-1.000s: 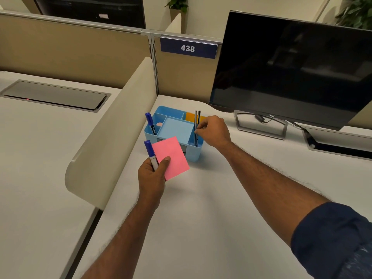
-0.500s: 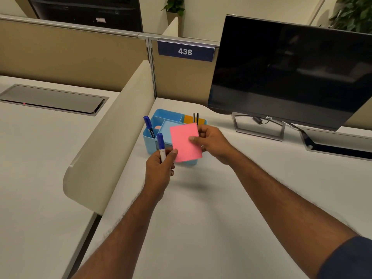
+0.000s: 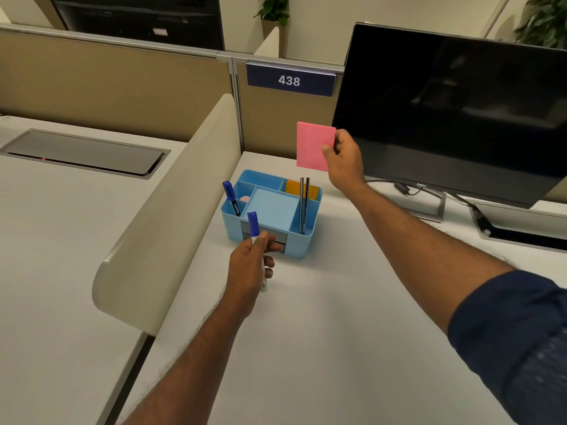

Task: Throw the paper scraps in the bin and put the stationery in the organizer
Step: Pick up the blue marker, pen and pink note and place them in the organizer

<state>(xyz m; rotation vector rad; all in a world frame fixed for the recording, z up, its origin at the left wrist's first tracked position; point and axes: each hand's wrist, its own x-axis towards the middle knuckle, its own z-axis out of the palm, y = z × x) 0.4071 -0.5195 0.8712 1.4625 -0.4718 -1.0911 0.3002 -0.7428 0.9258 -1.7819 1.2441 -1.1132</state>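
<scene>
two blue markers (image 3: 230, 196), two grey pens (image 3: 303, 204), one pink pad (image 3: 311, 145), one organizer (image 3: 306, 242), one monitor (image 3: 445, 111)

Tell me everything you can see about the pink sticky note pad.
The pink sticky note pad is a plain rectangular paper block, blank on the face shown. It is held upright in the air, seen over the far right corner of the blue organizer and against the dark monitor's left edge. The right hand pinches its right side, thumb on the front. Nothing else touches it.
</scene>
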